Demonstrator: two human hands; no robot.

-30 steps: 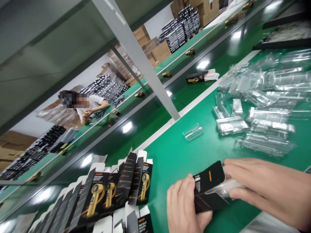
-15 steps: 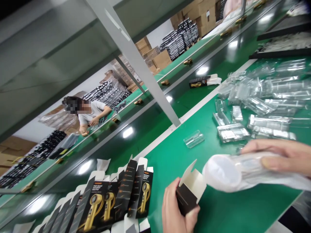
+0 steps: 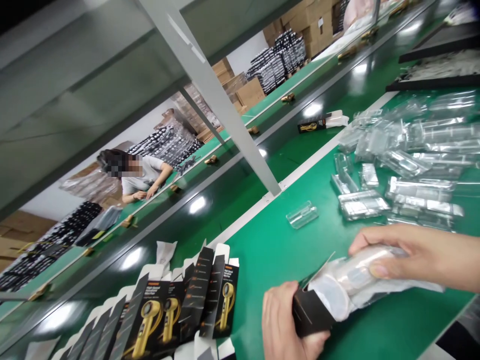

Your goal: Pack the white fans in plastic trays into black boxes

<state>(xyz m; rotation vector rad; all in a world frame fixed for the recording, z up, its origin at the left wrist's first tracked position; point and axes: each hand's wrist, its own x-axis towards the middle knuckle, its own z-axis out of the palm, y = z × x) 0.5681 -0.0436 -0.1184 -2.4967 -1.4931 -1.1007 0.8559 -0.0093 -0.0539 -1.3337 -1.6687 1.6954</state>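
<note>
"Black card carton [image 3: 310,312], small and rectangular: what's keeping it in place?"

"The left hand [image 3: 280,322], at nine o'clock to it. Its fingers wrap the far side and its thumb presses the near one, parted only by the carton's thickness. A firm grip, I'd say."

"Why tilt it like that, over the green counter [image 3: 258,265]?"

"Probably so its mouth faces two o'clock, towards the long bundle in cloudy white plastic wrap [image 3: 354,285]. The bundle's broad round end is right at that mouth; how far inside, I can't tell."

"And the right hand [image 3: 399,250]?"

"At two o'clock from the carton, closed around the bundle, thumb on the near face, fingers over the far one. That hold, I think, keeps the round end unobstructed."

"What lies around them?"

"At nine o'clock, a row of black printed cartons with white flaps [image 3: 193,295], leaning side by side, presumably to sit near the left hand. At one o'clock, a heap of clear plastic trays [image 3: 420,137]; a lone clear plastic tray [image 3: 302,215] rests at twelve."

"Anything farther?"

"Beyond it, also at twelve, a black box with a white-wrapped end [image 3: 313,124] lies on the glossy dark-green belt [image 3: 227,200]."
</note>
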